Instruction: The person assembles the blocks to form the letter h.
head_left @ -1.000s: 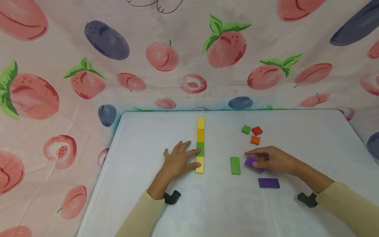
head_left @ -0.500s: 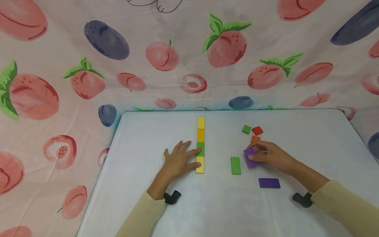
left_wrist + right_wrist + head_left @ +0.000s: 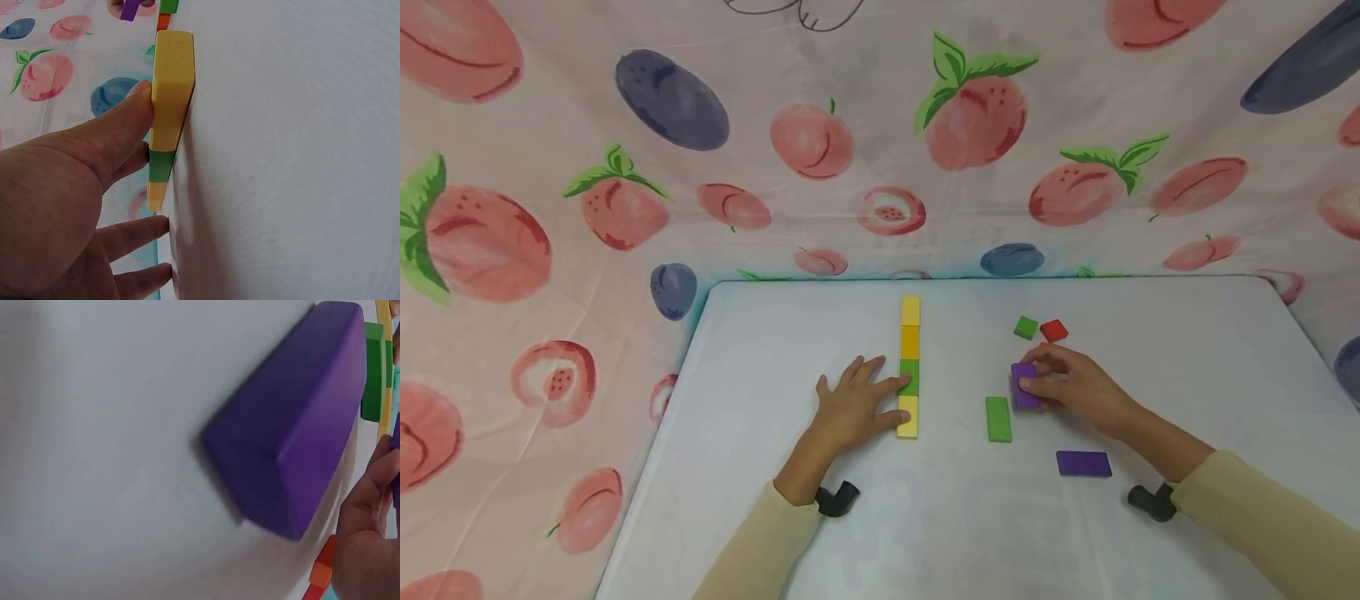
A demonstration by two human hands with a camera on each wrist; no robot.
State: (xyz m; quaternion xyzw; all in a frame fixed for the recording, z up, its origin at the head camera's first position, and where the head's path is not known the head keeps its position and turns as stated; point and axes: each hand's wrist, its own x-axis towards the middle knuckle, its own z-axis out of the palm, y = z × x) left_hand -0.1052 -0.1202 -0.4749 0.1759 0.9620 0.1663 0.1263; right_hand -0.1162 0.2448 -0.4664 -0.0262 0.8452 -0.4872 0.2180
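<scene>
My left hand (image 3: pixel 846 417) rests beside a straight row of blocks. Its thumb touches the near pale yellow block (image 3: pixel 907 429) and its index finger the green block (image 3: pixel 911 367); the fingers are spread. Beyond them the row continues with a dark yellow block (image 3: pixel 910 342) and a yellow block (image 3: pixel 911 311). My right hand (image 3: pixel 1086 396) pinches a purple block (image 3: pixel 1024 400) between thumb and fingers, with its long side pointing away from me. A loose green block (image 3: pixel 998 419) lies just left of and nearer than it. The right wrist view shows another purple block (image 3: pixel 300 419) large in front.
On the white table (image 3: pixel 955 517), that second purple block lies crosswise below the right hand. A small green block (image 3: pixel 1026 327) and a red block (image 3: pixel 1054 331) sit beyond the hand, which mostly hides an orange one. Fruit-patterned cloth (image 3: pixel 887 125) rises behind the table.
My right hand has moved left and away from me, turning the purple block from slanted to nearly lengthwise. It now covers most of the orange block. The left hand has stayed put.
</scene>
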